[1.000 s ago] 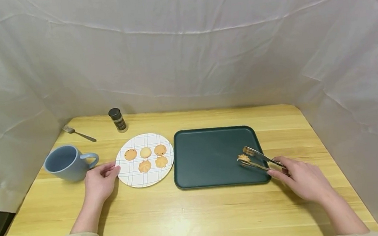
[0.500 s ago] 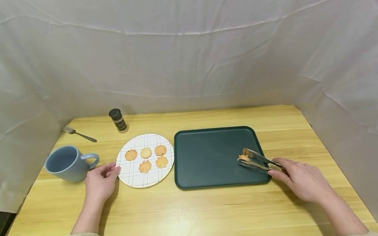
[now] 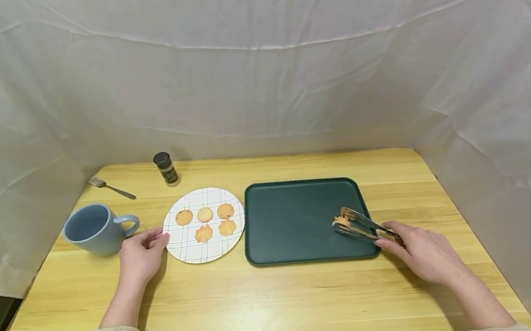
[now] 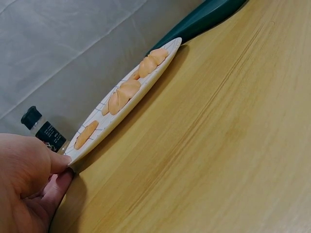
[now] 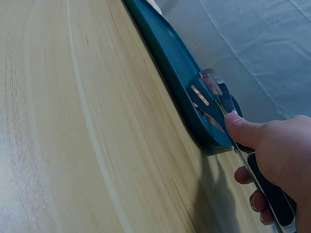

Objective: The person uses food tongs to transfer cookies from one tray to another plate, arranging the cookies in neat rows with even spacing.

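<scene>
Gripping a pair of metal tongs (image 3: 365, 225), the right hand (image 3: 423, 257) sits at the lower right of the head view, thumb pressed along the upper arm and fingers curled under the dark handle, as the right wrist view shows. The tong tips are pressed together on a small orange cookie (image 3: 341, 221), which lies at the right end of the dark green tray (image 3: 295, 221), low over or on its floor; which of the two cannot be told. The tray lies at the middle of the frame on the wooden table (image 3: 280, 304).

Left of the tray, just beside it, is a white grid-patterned plate (image 3: 186, 246) bearing five cookies (image 3: 205, 214) in two rows. The left hand (image 3: 140, 257) pinches the plate's left rim, thumb on top and fingers tucked under the edge, as the left wrist view shows. Left of that hand stands a blue mug (image 3: 92, 229), handle turned toward the plate. Behind the plate, in the upper left part of the tabletop, stands a small spice jar (image 3: 166, 169) with a black cap, and a fork (image 3: 111, 188) lies further left near the table's corner. White cloth hangs behind and at both sides.
</scene>
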Action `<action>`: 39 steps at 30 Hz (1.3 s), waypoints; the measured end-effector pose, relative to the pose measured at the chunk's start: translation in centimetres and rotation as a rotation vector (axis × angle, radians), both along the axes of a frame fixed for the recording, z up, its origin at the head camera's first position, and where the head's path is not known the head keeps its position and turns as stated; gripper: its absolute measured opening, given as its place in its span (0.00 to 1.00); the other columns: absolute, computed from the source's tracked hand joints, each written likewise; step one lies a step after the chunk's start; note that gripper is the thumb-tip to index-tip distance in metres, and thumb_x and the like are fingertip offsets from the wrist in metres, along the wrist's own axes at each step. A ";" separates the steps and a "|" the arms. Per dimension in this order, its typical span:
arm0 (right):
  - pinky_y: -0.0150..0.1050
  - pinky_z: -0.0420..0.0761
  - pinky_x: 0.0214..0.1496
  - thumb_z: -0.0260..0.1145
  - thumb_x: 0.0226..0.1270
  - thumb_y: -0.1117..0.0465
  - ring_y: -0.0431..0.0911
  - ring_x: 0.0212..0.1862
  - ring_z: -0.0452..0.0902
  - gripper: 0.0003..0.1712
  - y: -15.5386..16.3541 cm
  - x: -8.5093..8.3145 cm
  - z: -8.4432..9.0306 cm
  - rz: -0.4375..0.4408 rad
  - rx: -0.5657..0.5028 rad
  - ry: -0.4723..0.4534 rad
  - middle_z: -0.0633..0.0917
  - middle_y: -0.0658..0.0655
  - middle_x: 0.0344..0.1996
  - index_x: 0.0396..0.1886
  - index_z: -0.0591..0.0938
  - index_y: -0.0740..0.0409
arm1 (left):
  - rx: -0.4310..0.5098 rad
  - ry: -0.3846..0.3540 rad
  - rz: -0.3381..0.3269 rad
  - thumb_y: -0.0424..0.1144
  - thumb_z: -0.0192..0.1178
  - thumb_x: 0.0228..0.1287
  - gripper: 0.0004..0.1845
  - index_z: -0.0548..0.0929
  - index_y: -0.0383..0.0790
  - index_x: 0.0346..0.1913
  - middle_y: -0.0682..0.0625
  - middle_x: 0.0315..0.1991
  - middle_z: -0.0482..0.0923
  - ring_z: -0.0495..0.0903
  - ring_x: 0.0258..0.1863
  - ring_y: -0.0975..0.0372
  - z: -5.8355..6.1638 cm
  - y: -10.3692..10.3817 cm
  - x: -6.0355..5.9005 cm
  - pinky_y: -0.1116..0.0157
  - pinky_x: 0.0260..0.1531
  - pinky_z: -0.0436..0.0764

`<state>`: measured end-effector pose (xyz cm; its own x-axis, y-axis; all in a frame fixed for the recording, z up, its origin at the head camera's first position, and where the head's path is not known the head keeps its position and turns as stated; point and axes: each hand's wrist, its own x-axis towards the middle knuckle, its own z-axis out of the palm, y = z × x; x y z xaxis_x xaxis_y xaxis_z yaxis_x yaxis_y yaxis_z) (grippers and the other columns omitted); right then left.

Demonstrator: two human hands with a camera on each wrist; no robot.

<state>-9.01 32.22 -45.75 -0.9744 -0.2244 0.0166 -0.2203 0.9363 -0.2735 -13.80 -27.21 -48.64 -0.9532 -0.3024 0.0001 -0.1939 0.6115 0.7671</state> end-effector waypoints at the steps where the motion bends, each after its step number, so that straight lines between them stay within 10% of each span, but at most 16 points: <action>1: 0.46 0.75 0.27 0.59 0.79 0.33 0.44 0.33 0.78 0.31 0.0 0.0 -0.1 0.001 -0.001 -0.001 0.87 0.49 0.41 0.64 0.82 0.50 | 0.001 0.000 0.000 0.43 0.67 0.75 0.20 0.87 0.31 0.60 0.40 0.48 0.90 0.87 0.50 0.52 0.0 0.0 0.0 0.77 0.40 0.75; 39: 0.45 0.78 0.31 0.66 0.78 0.42 0.39 0.31 0.80 0.14 -0.6 0.1 1.8 0.119 0.004 0.167 0.88 0.41 0.39 0.55 0.86 0.39 | 0.011 -0.023 0.001 0.44 0.65 0.76 0.21 0.86 0.31 0.62 0.39 0.51 0.89 0.86 0.52 0.51 0.0 -0.1 0.0 0.76 0.41 0.76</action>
